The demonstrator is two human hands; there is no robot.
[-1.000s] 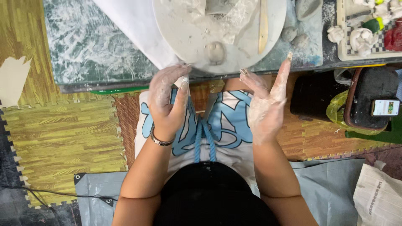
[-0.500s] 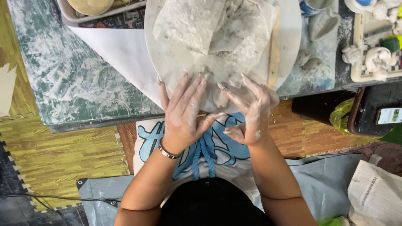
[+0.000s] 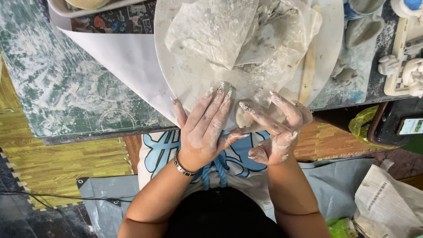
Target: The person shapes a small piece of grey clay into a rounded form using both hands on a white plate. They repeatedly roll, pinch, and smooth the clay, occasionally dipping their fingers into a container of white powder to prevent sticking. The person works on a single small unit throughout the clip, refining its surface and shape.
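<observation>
A small clay lump is seen at the near edge of the round board, just in front of the right hand & partly hidden by its index finger; the fingers of that hand are spread & half curled, index tip touching the lump, nothing gripped. The left hand is laid flat, palm down, fingers straight & open, tips on the board's near rim, just left of the lump; a bracelet is worn at the wrist. Both hands are coated w/ pale clay. Further up the board, a crumpled clear plastic sheet is spread over a larger grey clay mass. A wooden stick lies along the board's right side. The board sits on a clay-smeared counter. At the counter's right edge, a tray holds small white clay figures. Top left, a basin's rim is cut off; contents can't be told.
</observation>
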